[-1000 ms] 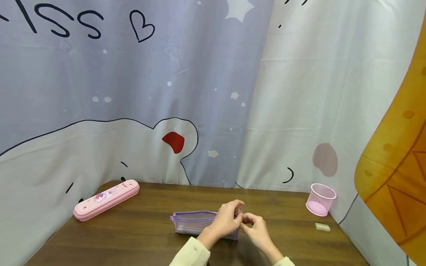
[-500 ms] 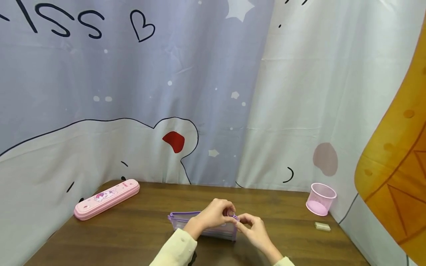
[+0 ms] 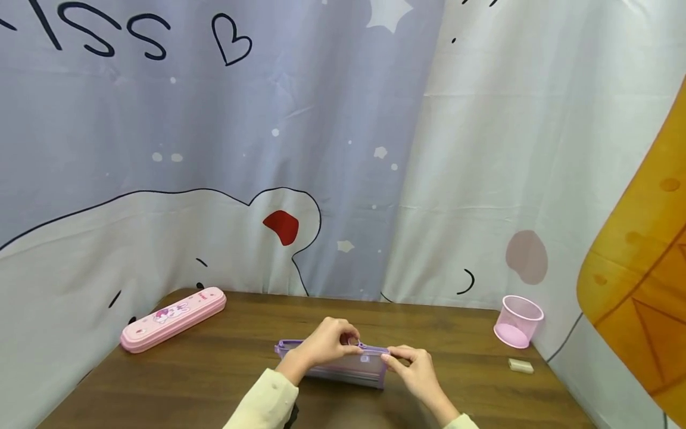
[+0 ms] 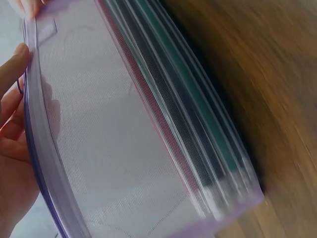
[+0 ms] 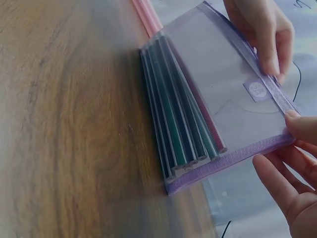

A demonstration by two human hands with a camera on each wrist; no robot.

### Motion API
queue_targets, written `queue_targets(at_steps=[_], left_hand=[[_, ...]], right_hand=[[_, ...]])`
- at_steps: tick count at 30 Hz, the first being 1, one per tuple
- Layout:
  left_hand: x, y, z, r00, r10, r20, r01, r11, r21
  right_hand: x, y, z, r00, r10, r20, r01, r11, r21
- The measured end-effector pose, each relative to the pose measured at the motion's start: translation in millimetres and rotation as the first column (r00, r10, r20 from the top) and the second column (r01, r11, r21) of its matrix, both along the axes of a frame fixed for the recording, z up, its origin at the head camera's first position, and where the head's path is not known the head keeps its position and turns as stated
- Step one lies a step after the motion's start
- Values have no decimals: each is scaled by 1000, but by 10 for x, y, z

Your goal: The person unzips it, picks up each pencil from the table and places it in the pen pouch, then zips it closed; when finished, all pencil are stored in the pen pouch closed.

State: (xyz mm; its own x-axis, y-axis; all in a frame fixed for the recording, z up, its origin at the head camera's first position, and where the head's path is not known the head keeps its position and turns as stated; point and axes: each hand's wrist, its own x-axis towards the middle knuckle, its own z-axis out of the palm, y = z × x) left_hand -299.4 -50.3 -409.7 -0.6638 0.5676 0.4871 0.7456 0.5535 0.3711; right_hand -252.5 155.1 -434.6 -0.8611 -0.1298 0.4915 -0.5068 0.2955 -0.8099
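A see-through mesh pencil case (image 3: 351, 368) with purple trim stands on the table, its zipper edge up. Several pens or pencils (image 5: 173, 106), dark, green and red, lie along its bottom, seen through the mesh in both wrist views. My left hand (image 3: 327, 344) pinches the zipper pull about two thirds along the top edge, hiding part of that edge. With thumb and fingers, my right hand (image 3: 417, 372) pinches the upper right corner of the case. Near that corner a small purple label (image 5: 257, 90) shows on the mesh.
A pink case (image 3: 174, 319) with a rabbit picture lies at the table's back left. On the right stands a pink see-through cup (image 3: 517, 322), with a small pale eraser-like block (image 3: 520, 366) in front of it. A printed curtain (image 3: 343, 149) hangs behind the table.
My left hand has moved left along the top edge from the right corner, with the zipper pull. My right hand has stayed at the corner.
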Motion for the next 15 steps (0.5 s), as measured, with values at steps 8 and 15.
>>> queue_targets(at_steps=[8,15], left_hand=[[31,-246,8,1000,12,6,-12,1000,-5],[72,-598,-8,999,36,-35,-36,999,-1]], right_hand=[[-59,16,-47,991,-73,-113,78,996,41],[-225,183,-220,983,-108,-150,123,988,94]])
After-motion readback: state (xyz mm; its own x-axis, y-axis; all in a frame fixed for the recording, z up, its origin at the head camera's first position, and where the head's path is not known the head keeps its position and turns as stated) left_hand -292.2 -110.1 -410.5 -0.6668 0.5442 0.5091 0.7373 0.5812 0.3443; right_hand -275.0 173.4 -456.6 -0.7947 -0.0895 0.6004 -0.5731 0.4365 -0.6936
